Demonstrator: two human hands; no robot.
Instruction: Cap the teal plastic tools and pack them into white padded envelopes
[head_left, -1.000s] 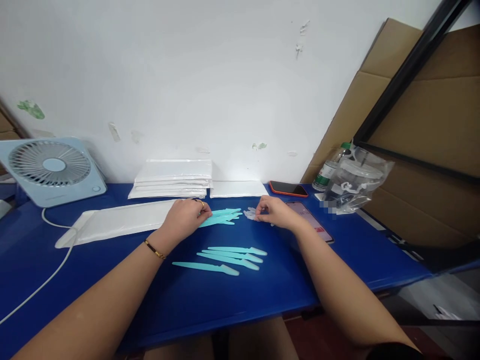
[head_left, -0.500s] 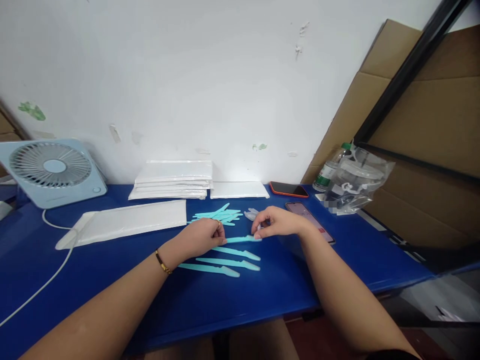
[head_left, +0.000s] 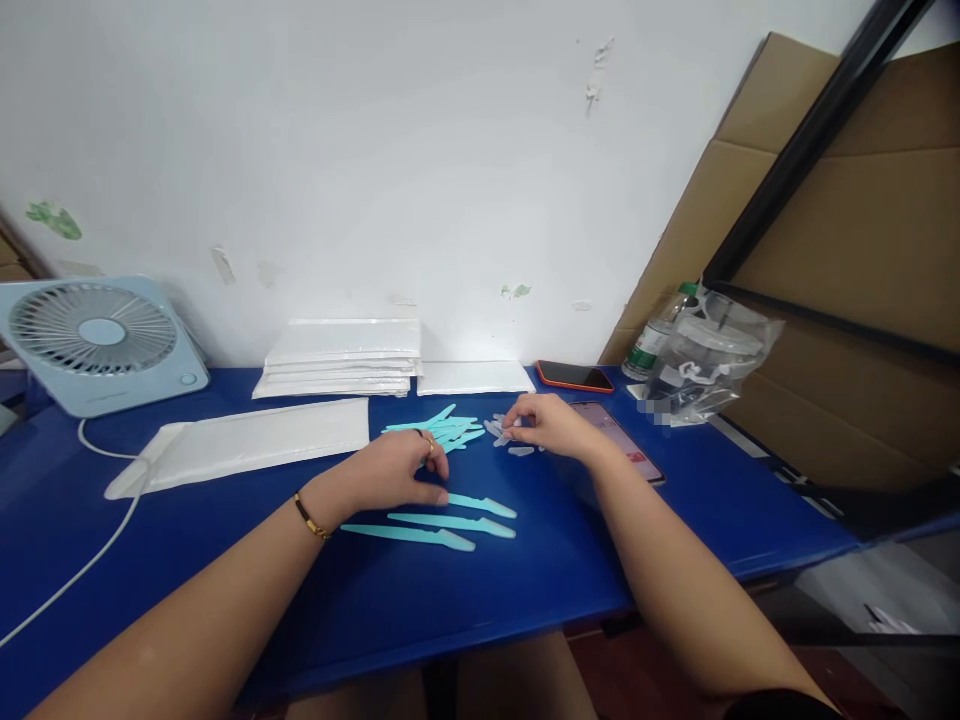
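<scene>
My left hand (head_left: 397,470) is curled with its thumb and fingertips on the near end of a teal plastic stick (head_left: 484,505) lying on the blue table (head_left: 390,600). Two more teal sticks (head_left: 450,523) lie side by side just in front of it. A loose pile of teal sticks (head_left: 444,430) sits farther back. My right hand (head_left: 546,425) reaches to a small heap of clear caps (head_left: 496,430), its fingertips pinched together on one. A single clear cap (head_left: 521,451) lies apart from the heap.
A stack of white pouches (head_left: 341,355) and a flat white pouch (head_left: 247,440) lie at the back left. A pale blue fan (head_left: 97,345) with a white cable (head_left: 90,560) stands far left. Two phones (head_left: 574,376) (head_left: 626,450), a bottle and a clear bag (head_left: 705,360) sit right, with cardboard behind.
My hands have parted. The left lowered the teal stick into the row near the front. The right moved back to the heap of clear caps.
</scene>
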